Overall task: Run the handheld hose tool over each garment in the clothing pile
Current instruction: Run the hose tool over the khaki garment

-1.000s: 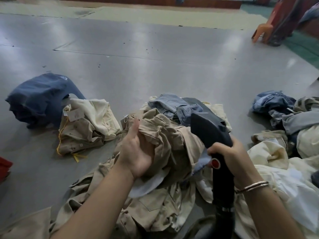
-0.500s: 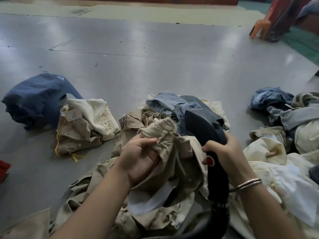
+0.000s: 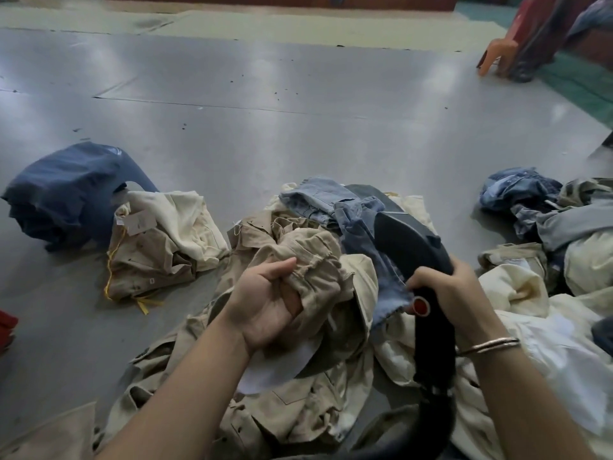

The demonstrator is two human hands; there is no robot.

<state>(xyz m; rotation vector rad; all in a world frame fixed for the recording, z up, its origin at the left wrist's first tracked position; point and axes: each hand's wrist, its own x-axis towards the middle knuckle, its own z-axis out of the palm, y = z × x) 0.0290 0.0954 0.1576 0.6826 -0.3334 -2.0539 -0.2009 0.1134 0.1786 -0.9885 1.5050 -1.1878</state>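
Smooth grey floor (image 3: 298,127) runs back to a pale strip and a dark wooden edge at the far wall, with clothing heaped on it in the foreground. At the centre, the left hand (image 3: 268,303), palm turned up, grips a bunched fold of a crumpled beige cotton garment (image 3: 315,260), thumb on top and fingers curled underneath. Just to its right, the right hand (image 3: 444,287) is wrapped around the neck of the black plastic handheld hose tool (image 3: 414,247), which has a round red button (image 3: 421,306) on the handle below the thumb; a thin metal bangle (image 3: 487,345) sits on that wrist. The tool's broad dark head points away from the person and lies against a faded blue denim piece (image 3: 358,227), whose frayed edge hangs down beside the handle. Its handle runs down to a dark hose at the lower edge of the view.

Under both hands lies the central clothing pile (image 3: 282,403) of khaki and cream pieces. To the right a second heap of cream, white and blue clothes (image 3: 547,260) touches it. Well to the left, apart from the pile, a folded tan and cream bundle with a paper tag and yellow string (image 3: 159,247) rests against a rolled dark blue garment (image 3: 69,190). An orange plastic chair (image 3: 497,56) stands far off at the upper right.
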